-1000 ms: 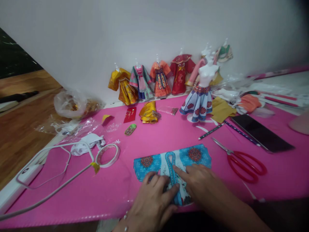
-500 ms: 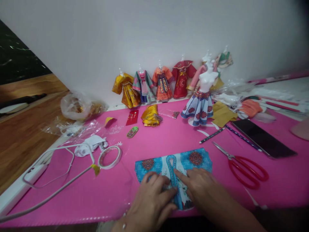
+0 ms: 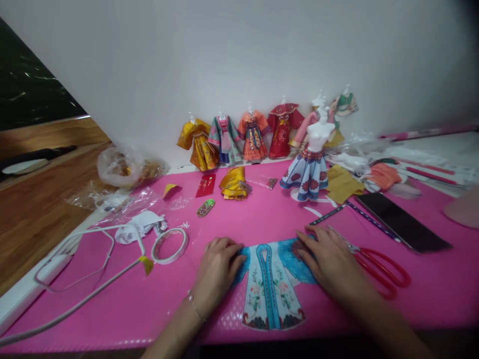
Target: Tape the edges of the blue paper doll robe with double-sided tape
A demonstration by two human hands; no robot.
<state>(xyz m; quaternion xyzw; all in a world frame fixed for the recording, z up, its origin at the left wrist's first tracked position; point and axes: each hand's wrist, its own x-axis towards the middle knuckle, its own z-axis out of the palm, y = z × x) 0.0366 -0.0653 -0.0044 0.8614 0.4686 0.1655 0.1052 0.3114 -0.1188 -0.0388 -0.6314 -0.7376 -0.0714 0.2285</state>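
A doll-sized robe (image 3: 277, 289) lies flat near the table's front edge, white with flowers, a blue trim down its middle and blue sleeves. My left hand (image 3: 220, 262) rests over the left sleeve and hides most of it, its thumb apart from the fingers. On the right sleeve, my right hand (image 3: 325, 254) lies with its fingers spread, partly covering a dark red round pattern. Red-handled scissors (image 3: 385, 269) lie just beyond that hand, their blades partly hidden behind it.
Dressed miniature mannequins (image 3: 252, 134) stand along the wall. A mannequin in a floral skirt (image 3: 307, 172) stands nearer. A phone (image 3: 404, 222) lies at right. To the left are a tape roll (image 3: 170, 246), a white cable (image 3: 93, 289) and a power strip (image 3: 33, 294). Folded yellow cloth (image 3: 235, 183) lies mid-table.
Both hands have moved apart from the robe's middle, out to its two sleeves. The robe's front is now uncovered. The camera view has shifted slightly.
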